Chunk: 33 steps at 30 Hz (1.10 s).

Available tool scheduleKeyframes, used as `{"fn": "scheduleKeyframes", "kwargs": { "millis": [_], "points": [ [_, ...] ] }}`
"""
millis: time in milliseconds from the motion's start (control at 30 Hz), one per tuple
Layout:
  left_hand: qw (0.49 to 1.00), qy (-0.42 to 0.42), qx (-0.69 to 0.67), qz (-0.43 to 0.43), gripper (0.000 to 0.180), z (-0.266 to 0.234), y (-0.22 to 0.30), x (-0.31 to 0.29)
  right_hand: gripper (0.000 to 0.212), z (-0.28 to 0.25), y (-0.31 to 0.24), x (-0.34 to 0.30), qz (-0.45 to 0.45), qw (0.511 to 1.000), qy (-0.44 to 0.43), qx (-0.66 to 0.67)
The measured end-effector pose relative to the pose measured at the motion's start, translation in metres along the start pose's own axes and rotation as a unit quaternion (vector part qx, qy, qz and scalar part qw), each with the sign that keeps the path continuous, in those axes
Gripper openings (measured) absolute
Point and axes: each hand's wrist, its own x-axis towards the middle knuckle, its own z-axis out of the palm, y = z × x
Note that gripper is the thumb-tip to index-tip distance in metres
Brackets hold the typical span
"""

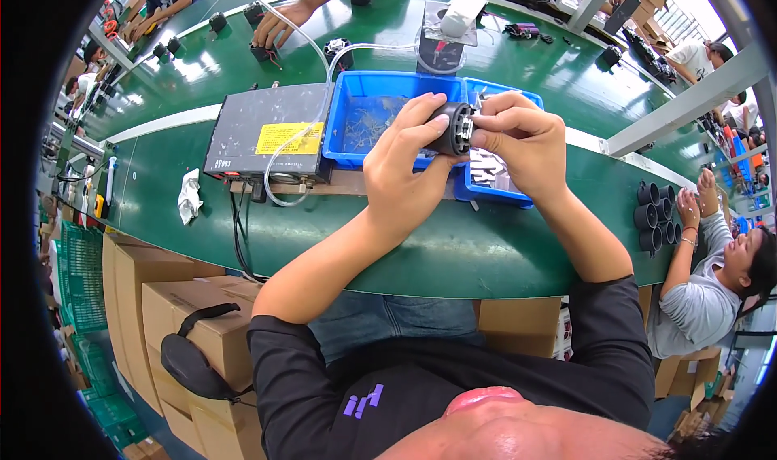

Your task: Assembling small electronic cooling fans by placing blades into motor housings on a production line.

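My left hand (402, 165) is wrapped around a black cylindrical housing (447, 134), held tilted above the blue bins with its ribbed open end toward the right. My right hand (524, 142) is closed in a pinch at that open end, thumb and fingers on a small whitish piece (472, 123) partly hidden by the fingertips. Below the left hand, a blue bin (338, 127) holds thin loose scraps. Beneath my right hand, a second blue bin (484, 194) contains several small white blocks (488, 167).
A dark metal control box (243, 124) with a clear air tube (327, 84) stands left of the bins, near a crumpled white tissue (189, 198). Black cups (650, 217) cluster at the right, by a co-worker (712, 290). Another person's hand (283, 25) reaches across the far bench.
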Motion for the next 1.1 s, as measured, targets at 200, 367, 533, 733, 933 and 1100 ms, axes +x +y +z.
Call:
{"fn": "scheduleKeyframes", "kwargs": {
  "millis": [200,367,533,733,933,1100],
  "points": [
    [1.0,0.003,-0.003,0.012,0.06,0.003,-0.001,-0.001,0.014,0.0,0.003,0.001,-0.003,1.0,-0.009,0.023],
    [1.0,-0.002,0.008,0.002,0.062,0.001,0.001,0.0,0.013,0.002,0.004,0.002,-0.022,1.0,-0.011,0.009],
    [0.985,0.003,-0.08,-0.154,0.06,0.002,0.009,0.006,0.014,0.007,0.004,0.003,-0.043,0.997,-0.006,-0.068],
    [0.899,0.072,-0.257,-0.347,0.056,0.005,-0.002,0.031,0.033,0.006,0.011,0.004,0.073,0.997,-0.004,0.017],
    [0.902,0.087,-0.26,-0.334,0.059,0.007,-0.01,0.042,0.044,0.008,0.017,0.002,0.083,0.992,-0.026,0.087],
    [0.904,0.088,-0.26,-0.328,0.059,0.007,-0.014,0.043,0.047,0.009,0.016,0.002,0.068,0.992,-0.04,0.095]
  ]
}}
